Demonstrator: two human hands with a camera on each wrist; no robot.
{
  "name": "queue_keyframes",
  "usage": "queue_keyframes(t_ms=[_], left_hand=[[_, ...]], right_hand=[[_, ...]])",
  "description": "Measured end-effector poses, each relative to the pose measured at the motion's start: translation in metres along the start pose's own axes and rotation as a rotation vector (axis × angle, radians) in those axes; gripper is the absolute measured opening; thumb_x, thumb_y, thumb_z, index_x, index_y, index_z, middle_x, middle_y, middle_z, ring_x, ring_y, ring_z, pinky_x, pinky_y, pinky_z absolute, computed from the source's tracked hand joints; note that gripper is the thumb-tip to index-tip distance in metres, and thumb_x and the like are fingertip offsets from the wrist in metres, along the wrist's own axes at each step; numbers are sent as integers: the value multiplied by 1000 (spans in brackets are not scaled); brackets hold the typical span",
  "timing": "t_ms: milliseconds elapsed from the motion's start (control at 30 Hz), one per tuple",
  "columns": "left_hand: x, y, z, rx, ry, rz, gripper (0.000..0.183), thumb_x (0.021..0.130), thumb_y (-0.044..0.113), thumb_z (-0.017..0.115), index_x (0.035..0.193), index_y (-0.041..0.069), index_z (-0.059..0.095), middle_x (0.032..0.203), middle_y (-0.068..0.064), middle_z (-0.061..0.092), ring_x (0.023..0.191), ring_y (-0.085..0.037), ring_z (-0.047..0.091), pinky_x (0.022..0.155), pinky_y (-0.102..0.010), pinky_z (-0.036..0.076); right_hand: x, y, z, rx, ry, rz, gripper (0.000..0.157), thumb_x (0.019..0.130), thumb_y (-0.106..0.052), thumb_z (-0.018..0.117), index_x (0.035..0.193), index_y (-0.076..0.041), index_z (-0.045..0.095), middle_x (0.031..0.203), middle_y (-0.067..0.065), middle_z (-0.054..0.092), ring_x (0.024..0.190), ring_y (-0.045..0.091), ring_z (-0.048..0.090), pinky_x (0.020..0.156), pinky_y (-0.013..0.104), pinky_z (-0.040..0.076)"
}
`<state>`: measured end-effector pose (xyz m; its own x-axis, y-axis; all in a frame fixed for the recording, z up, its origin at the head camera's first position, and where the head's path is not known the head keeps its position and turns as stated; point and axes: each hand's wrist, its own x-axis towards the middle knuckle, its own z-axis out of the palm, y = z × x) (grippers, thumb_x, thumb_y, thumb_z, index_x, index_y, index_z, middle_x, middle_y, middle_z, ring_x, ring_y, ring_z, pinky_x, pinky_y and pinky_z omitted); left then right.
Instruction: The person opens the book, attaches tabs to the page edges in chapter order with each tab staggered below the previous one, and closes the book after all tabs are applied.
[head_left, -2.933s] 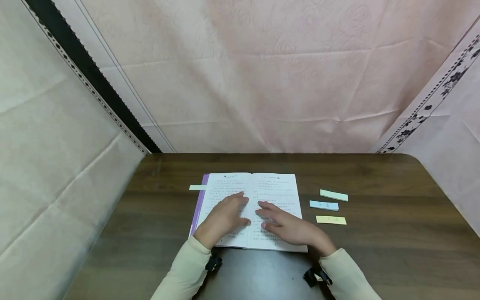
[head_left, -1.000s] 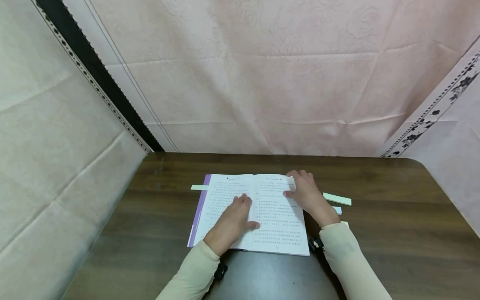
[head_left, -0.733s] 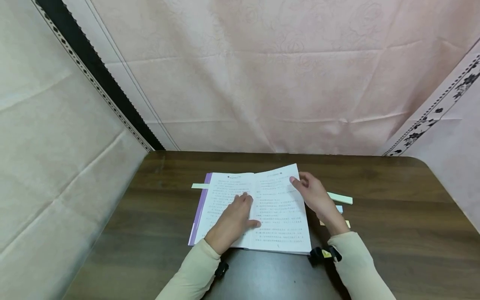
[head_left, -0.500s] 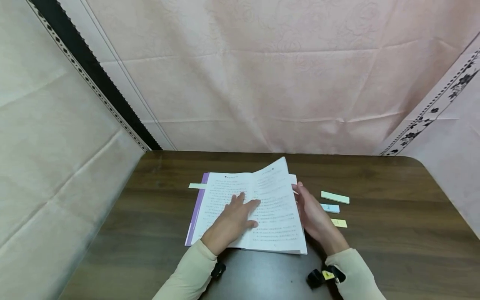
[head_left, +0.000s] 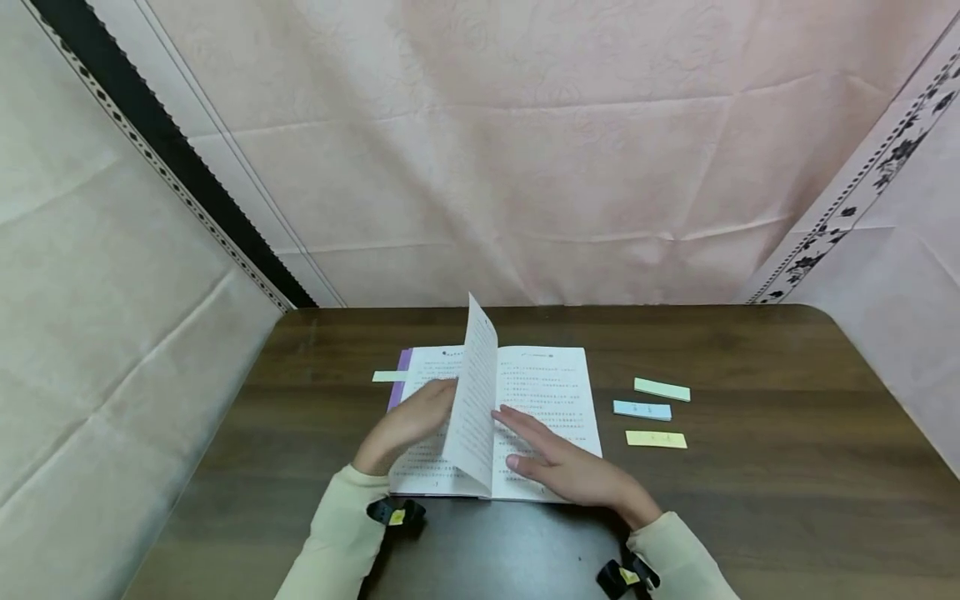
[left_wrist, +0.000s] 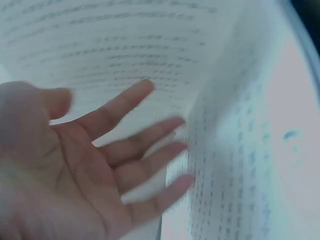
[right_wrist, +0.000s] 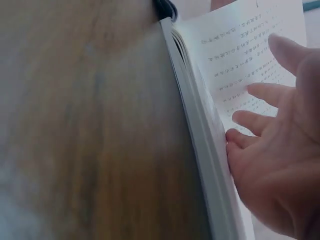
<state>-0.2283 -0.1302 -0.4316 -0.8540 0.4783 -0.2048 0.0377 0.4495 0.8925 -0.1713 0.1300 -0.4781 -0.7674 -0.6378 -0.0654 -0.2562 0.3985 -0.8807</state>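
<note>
An open book (head_left: 543,375) with printed pages and a purple cover edge lies on the table. One page (head_left: 476,400) stands up near the spine, leaning left. My left hand (head_left: 414,421) is on the left side of the book, its fingertips hidden behind the raised page; in the left wrist view the left hand (left_wrist: 115,155) has its fingers spread and straight. Over the right page is my right hand (head_left: 573,471), fingertips by the spine at the raised page's foot. The right wrist view shows the right hand (right_wrist: 280,130) with fingers extended along the page.
A pale green tab (head_left: 389,377) sticks out from the book's left edge. Right of the book, on the brown wooden table (head_left: 757,433), lie a green strip (head_left: 662,389), a blue strip (head_left: 642,410) and a yellow strip (head_left: 656,439). Pale cloth (head_left: 525,167) hangs behind.
The page that my right hand lifted at the right edge has swung left to stand near the spine. My left hand has shifted left behind it; my right hand has moved left over the book.
</note>
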Motion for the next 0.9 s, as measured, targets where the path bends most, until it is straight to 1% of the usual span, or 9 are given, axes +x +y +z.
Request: queue_keyframes(t_ms=[67, 133, 233, 367, 500, 600, 700, 800, 900], left_hand=[[-2, -1, -10, -131, -15, -27, 77, 114, 55, 19, 149, -5, 53, 128, -20, 71, 118, -32, 70, 108, -51, 51], [-5, 1, -19, -195, 7, -53, 90, 109, 68, 14, 150, -4, 51, 133, -19, 68, 122, -29, 68, 111, -47, 50], [-11, 4, -30, -230, 21, -73, 89, 107, 71, 23, 146, -2, 55, 127, -19, 70, 111, -28, 72, 97, -41, 57], [-19, 1, -44, -163, 68, -84, 57, 112, 46, 49, 128, -5, 68, 108, -15, 76, 86, -22, 75, 74, -33, 62], [-24, -5, -56, -52, 175, -123, 33, 107, 27, 64, 109, -4, 76, 92, -10, 75, 73, -18, 69, 66, -33, 59], [-26, -11, -60, 45, 225, -183, 29, 106, 27, 67, 102, 0, 78, 89, -9, 72, 74, -19, 66, 69, -34, 58], [-26, -18, -62, 143, 243, -248, 30, 105, 29, 69, 94, 3, 79, 88, -8, 70, 76, -20, 63, 71, -34, 56], [-25, -26, -64, 214, 253, -306, 31, 103, 30, 71, 83, 6, 77, 85, -7, 69, 73, -21, 58, 63, -31, 48], [-23, -32, -66, 257, 262, -334, 31, 100, 29, 75, 78, 8, 76, 78, -8, 68, 69, -21, 55, 57, -31, 40]], right_hand=[[1, -3, 4, -45, -29, 1, 70, 110, -44, 54, 170, -28, 23, 177, 1, 14, 163, 29, 7, 126, 65, 14], [2, -5, 7, -82, -56, -2, 72, 109, -46, 54, 170, -27, 21, 177, -2, 12, 164, 30, 1, 128, 63, 6], [3, -9, 11, -155, -87, -16, 73, 109, -49, 52, 170, -25, 21, 177, -2, 12, 163, 33, -5, 127, 63, -3], [3, -13, 16, -260, -113, -28, 71, 109, -50, 52, 170, -25, 25, 177, 2, 12, 163, 38, -8, 126, 64, -5], [2, -15, 16, -308, -122, -30, 69, 108, -47, 55, 168, -25, 29, 177, 3, 14, 162, 39, -8, 126, 64, -5], [1, -15, 16, -298, -122, -31, 68, 108, -43, 59, 168, -24, 32, 177, 4, 15, 163, 39, -7, 126, 64, -4], [-1, -14, 17, -277, -117, -34, 67, 108, -41, 59, 167, -22, 33, 177, 6, 14, 163, 39, -6, 126, 64, -4], [0, -12, 17, -269, -110, -38, 67, 109, -40, 58, 167, -18, 33, 177, 10, 12, 163, 40, -5, 127, 64, -3], [1, -13, 15, -263, -105, -43, 68, 109, -39, 57, 167, -13, 32, 177, 13, 12, 162, 41, -3, 127, 65, -1]])
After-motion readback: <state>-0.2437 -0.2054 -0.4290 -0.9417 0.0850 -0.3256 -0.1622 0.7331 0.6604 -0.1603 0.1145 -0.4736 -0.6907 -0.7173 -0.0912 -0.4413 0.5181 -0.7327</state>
